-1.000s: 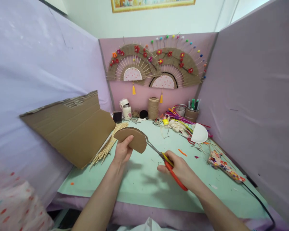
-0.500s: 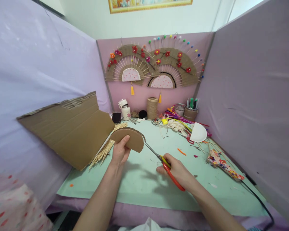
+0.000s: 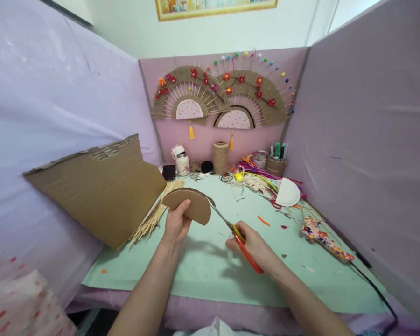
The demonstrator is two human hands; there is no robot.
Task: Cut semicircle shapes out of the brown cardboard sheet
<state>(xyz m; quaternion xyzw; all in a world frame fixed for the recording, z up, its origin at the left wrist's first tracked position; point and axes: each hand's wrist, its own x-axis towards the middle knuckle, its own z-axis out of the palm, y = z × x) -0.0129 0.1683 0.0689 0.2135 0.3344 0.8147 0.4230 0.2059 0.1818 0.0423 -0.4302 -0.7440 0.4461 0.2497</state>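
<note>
A brown cardboard half-circle [image 3: 196, 207] is pinched by its straight lower edge in my left hand [image 3: 177, 221], thumb on the near face. My right hand [image 3: 252, 245] is wrapped round the handles of a pair of scissors [image 3: 244, 252] with red and yellow grips. The scissor blades reach up and left to the half-circle's curved right edge. Along that curve a thin cardboard strip [image 3: 212, 201] stands partly away from the piece. Both hands are above the pale green tabletop.
A large cardboard sheet [image 3: 101, 191] leans at the left beside a bundle of wooden sticks [image 3: 152, 217]. A twine spool [image 3: 220, 157] and a bottle [image 3: 182, 161] stand at the back. On the right lie a white half-circle [image 3: 288, 192] and a flower-patterned glue gun [image 3: 324, 238] with its cord.
The half-circle has shifted slightly right and down with my left hand. The scissors have closed somewhat, their handles nearer together, and the strip stands further off the curved edge.
</note>
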